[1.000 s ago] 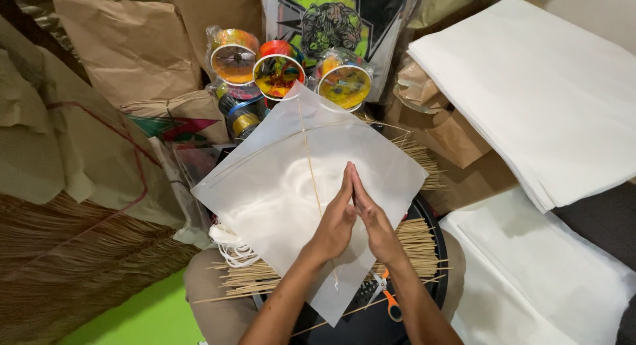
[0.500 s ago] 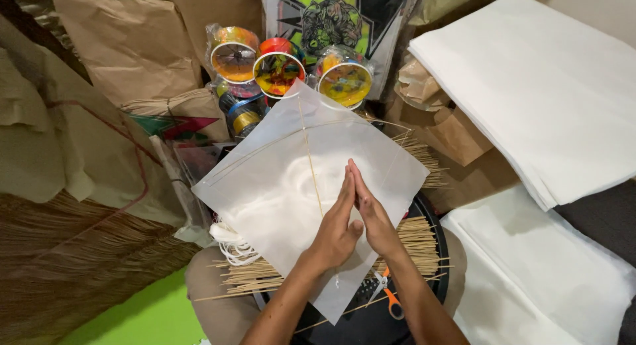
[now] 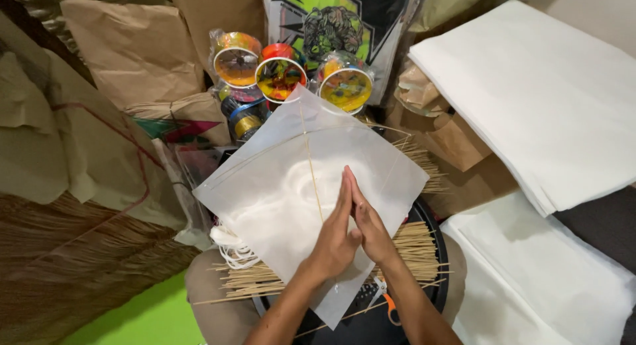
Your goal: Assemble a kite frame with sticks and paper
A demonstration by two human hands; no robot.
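A white diamond-shaped paper kite (image 3: 285,192) lies across my lap with a thin bamboo spine down its middle and a bowed stick across the top. My left hand (image 3: 333,233) and my right hand (image 3: 368,220) rest flat on the paper, fingers straight and pressed together side by side along the spine, fingertips pointing away from me. Neither hand grips anything. Under the kite lies a bundle of thin bamboo sticks (image 3: 411,247) on a round black tray (image 3: 434,265).
Several reels of bright thread (image 3: 278,76) stand beyond the kite. Stacks of white paper (image 3: 543,100) lie at right, brown paper bags (image 3: 132,50) at left. Orange-handled scissors (image 3: 391,308) sit near my right wrist, white string (image 3: 232,249) at the kite's left edge.
Both hands have slid slightly toward me down the kite's spine, still pressed flat together. The kite has stayed where it was.
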